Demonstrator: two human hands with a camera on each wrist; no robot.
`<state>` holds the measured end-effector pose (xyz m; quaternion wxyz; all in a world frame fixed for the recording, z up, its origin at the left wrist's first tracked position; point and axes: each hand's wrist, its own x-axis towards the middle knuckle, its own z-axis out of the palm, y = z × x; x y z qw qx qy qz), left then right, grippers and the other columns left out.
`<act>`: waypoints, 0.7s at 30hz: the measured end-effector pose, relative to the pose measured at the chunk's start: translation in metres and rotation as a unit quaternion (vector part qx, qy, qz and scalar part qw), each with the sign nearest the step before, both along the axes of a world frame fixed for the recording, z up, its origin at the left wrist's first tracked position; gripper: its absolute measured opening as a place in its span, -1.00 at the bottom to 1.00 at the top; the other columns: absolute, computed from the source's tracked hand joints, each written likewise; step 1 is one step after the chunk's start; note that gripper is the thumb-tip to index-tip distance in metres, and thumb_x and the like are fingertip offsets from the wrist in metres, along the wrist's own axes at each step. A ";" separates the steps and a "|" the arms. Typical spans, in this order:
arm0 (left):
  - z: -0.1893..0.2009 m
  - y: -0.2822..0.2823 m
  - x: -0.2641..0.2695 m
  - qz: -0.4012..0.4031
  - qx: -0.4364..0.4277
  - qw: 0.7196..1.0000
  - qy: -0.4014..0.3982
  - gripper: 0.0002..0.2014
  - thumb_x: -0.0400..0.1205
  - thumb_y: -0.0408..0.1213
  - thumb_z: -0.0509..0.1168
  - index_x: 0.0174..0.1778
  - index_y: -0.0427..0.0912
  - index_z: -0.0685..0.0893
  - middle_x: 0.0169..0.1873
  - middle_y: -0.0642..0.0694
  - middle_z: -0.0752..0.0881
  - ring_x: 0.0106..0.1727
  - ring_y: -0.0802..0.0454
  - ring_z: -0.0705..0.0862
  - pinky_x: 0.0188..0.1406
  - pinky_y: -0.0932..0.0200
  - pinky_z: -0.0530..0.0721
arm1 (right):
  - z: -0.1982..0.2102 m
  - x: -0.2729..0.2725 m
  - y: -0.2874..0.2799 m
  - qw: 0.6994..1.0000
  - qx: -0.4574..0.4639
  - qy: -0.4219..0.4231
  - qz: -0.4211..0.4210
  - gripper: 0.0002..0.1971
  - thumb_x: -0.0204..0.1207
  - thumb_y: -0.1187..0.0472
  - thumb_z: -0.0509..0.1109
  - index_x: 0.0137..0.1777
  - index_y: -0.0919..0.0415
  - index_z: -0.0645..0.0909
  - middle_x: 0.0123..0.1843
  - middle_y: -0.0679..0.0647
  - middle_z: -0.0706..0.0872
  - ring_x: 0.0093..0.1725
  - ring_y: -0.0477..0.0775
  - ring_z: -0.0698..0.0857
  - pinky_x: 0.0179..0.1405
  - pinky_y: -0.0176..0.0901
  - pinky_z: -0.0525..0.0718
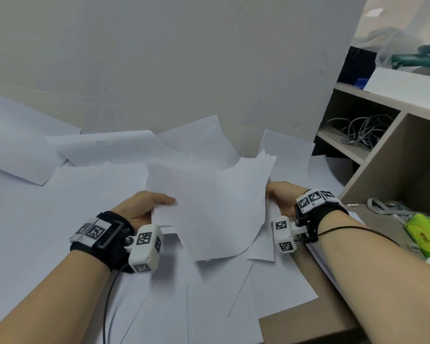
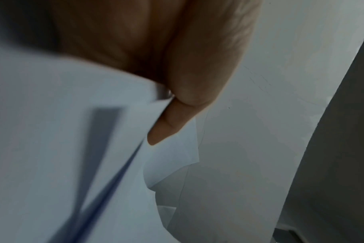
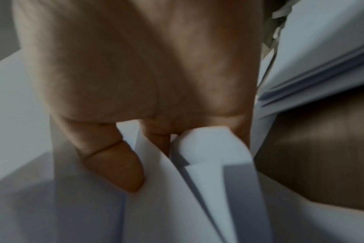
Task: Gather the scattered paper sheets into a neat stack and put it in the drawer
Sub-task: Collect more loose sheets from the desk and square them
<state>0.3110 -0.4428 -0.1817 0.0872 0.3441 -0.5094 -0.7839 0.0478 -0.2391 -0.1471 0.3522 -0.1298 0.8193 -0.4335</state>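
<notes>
A loose bundle of white paper sheets (image 1: 209,199) is lifted above the desk, sagging in the middle, its edges uneven. My left hand (image 1: 144,207) grips its left edge, thumb on top; in the left wrist view the thumb (image 2: 172,121) presses on the sheets (image 2: 62,131). My right hand (image 1: 281,194) grips the right edge; in the right wrist view the thumb (image 3: 119,169) and fingers pinch several curled sheets (image 3: 197,172). More white sheets (image 1: 109,150) lie scattered under and around the bundle. No drawer is in view.
A large white board (image 1: 184,58) stands behind the papers. At right a beige shelf unit (image 1: 392,155) holds grey cables (image 1: 360,130). A green packet (image 1: 425,234) lies on the brown desk (image 1: 308,326) by my right forearm.
</notes>
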 end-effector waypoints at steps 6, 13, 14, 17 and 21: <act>0.000 0.004 0.000 -0.005 0.010 1.000 0.012 -0.62 0.63 -0.66 0.27 0.38 -0.43 0.60 0.06 -0.43 0.81 -0.12 -0.36 0.85 -0.31 -0.23 0.83 | 0.005 -0.006 -0.003 0.951 0.170 0.256 0.019 -0.91 0.61 0.28 0.27 -0.07 0.29 0.56 -0.11 0.16 0.63 0.04 0.21 0.69 -0.23 -0.12 0.60; 0.003 0.003 0.000 -0.001 0.017 1.000 0.019 -0.79 0.70 -0.38 0.29 0.22 -0.34 0.66 -0.18 -0.33 0.85 -0.30 -0.26 0.85 -0.48 -0.09 0.79 | -0.010 -0.010 -0.007 0.954 0.099 0.269 -0.091 -0.69 0.69 0.28 0.15 0.26 0.38 0.64 0.34 0.39 0.64 0.03 0.25 0.58 0.13 -0.03 0.61; 0.004 0.005 0.000 -0.002 0.024 1.000 0.020 -0.82 0.71 -0.38 0.28 0.19 -0.33 0.66 -0.19 -0.33 0.85 -0.30 -0.26 0.85 -0.48 -0.10 0.79 | -0.011 -0.010 -0.007 0.965 0.061 0.233 -0.108 -0.60 0.74 0.24 0.06 0.43 0.43 0.53 0.42 0.39 0.59 0.13 0.28 0.60 0.20 -0.04 0.58; 0.005 0.006 -0.001 0.007 0.020 1.000 0.016 -0.89 0.73 -0.43 0.24 0.08 -0.34 0.65 -0.30 -0.29 0.84 -0.39 -0.19 0.84 -0.58 0.02 0.75 | -0.015 -0.014 -0.009 0.966 -0.053 0.147 -0.205 -0.48 0.75 0.02 -0.05 0.48 0.40 0.44 0.41 0.35 0.55 0.33 0.33 0.56 0.38 0.04 0.51; 0.005 0.006 -0.004 0.025 0.003 1.000 -0.005 -0.90 0.73 -0.49 0.22 0.04 -0.40 0.64 -0.42 -0.24 0.82 -0.50 -0.12 0.81 -0.70 0.12 0.67 | -0.021 -0.012 -0.007 0.957 -0.069 0.149 -0.238 -0.65 0.53 -0.06 0.32 -0.09 0.29 0.51 -0.15 0.17 0.60 -0.15 0.19 0.61 0.00 -0.03 0.58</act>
